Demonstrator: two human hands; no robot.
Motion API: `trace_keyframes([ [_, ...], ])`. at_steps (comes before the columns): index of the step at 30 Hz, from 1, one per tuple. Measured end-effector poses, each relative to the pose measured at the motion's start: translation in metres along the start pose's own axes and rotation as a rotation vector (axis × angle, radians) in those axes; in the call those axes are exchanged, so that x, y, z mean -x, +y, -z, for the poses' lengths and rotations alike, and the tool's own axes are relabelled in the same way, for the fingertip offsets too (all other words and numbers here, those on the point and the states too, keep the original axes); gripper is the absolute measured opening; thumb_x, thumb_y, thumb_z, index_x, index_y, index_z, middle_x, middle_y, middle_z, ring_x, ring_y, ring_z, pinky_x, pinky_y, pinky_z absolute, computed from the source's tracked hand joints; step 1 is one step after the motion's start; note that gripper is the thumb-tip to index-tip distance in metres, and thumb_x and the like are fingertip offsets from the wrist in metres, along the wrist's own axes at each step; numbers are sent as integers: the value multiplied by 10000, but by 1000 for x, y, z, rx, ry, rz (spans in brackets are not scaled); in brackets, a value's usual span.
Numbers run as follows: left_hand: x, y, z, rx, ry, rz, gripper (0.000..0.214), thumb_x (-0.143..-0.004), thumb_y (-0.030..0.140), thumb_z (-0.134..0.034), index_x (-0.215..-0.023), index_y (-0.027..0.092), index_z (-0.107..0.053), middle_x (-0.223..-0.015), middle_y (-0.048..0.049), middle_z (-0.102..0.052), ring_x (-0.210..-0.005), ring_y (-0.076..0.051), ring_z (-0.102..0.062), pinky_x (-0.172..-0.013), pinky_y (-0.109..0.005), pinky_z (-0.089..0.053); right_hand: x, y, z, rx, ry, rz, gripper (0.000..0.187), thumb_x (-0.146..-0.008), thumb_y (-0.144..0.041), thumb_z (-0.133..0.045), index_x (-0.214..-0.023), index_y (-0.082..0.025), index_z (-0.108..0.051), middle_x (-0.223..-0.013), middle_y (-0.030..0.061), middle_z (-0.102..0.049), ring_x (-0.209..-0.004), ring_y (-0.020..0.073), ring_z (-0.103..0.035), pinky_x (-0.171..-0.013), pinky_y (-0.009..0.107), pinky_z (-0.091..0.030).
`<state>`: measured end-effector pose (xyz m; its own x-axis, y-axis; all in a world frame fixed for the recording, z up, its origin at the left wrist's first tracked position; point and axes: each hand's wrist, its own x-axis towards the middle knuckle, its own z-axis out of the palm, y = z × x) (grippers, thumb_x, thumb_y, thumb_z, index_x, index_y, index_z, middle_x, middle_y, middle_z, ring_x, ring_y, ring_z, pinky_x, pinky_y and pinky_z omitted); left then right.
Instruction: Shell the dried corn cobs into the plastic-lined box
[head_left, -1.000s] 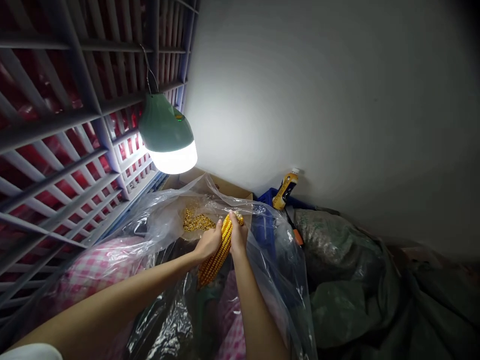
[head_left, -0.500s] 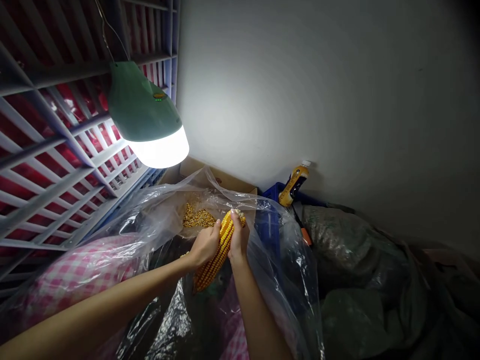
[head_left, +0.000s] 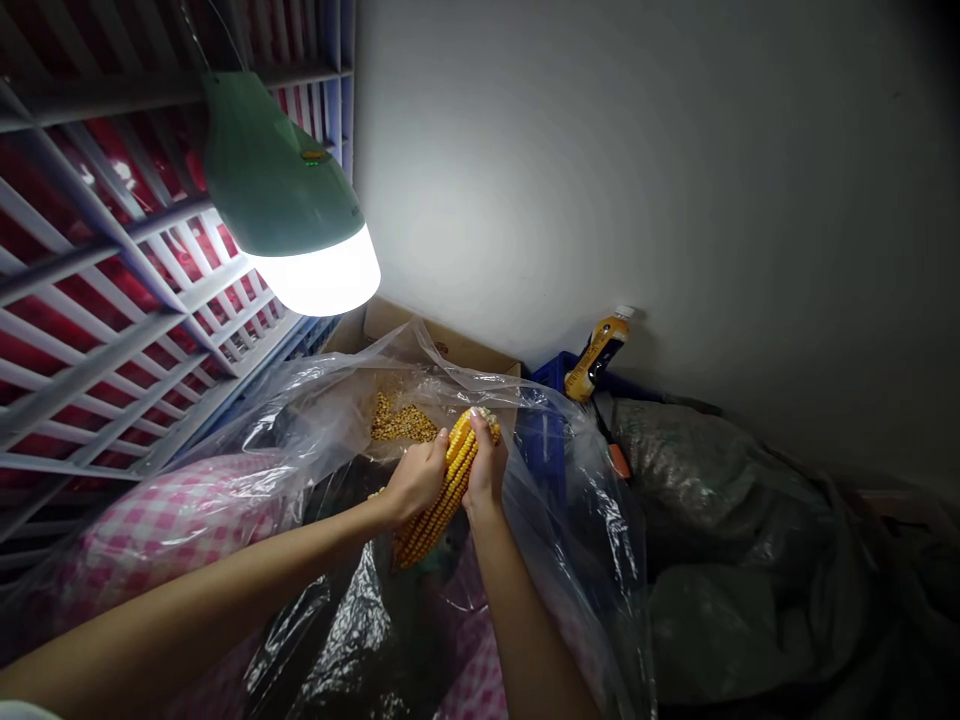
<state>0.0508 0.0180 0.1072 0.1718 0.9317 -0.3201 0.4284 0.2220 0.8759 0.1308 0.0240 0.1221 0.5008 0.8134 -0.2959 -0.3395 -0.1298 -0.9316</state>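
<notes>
One ear of corn (head_left: 439,500), one heap of loose kernels (head_left: 401,422), one lit lamp (head_left: 281,190), one bottle (head_left: 598,355). Clear plastic (head_left: 330,395) spreads before me, slatted crates (head_left: 154,325) to my left, a pale wall (head_left: 637,150) ahead. My left hand (head_left: 420,478) and right hand (head_left: 486,465) curl around the ear, held tilted over the plastic, near the heap.
</notes>
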Motion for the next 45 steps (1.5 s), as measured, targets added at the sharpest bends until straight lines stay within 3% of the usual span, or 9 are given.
trace_keyframes([
  [19,2,-1,0,18,-11,-33,523,-861,447,-168,-487,170,-406,-507,-32,-477,-510,-139,-431,-512,-261,-235,1,-3,1,-50,33,-68,302,-576,-366,-653,-764,-146,-568,-665,-32,-575,-622,112,-532,-571,217,-437],
  [26,1,-2,0,37,-20,-22,513,-855,462,-180,-480,176,-380,-500,-17,-445,-509,-132,-406,-519,-260,-232,1,-3,2,-46,3,-42,265,-601,-353,-630,-771,-158,-571,-648,-55,-558,-605,93,-521,-596,213,-428],
  [32,3,4,4,86,-18,5,515,-840,508,-177,-497,185,-386,-509,-16,-442,-529,-143,-414,-532,-254,-276,1,-9,4,-155,-41,-112,232,-630,-376,-622,-729,-177,-556,-641,-67,-554,-634,97,-520,-629,227,-429],
  [45,-10,21,18,26,-135,-13,679,-813,581,-121,-674,143,-622,-748,-88,-653,-745,-240,-580,-705,-292,-391,-5,-23,0,-176,-66,-11,304,-654,-383,-605,-868,-170,-571,-778,-33,-595,-802,127,-558,-774,267,-444],
])
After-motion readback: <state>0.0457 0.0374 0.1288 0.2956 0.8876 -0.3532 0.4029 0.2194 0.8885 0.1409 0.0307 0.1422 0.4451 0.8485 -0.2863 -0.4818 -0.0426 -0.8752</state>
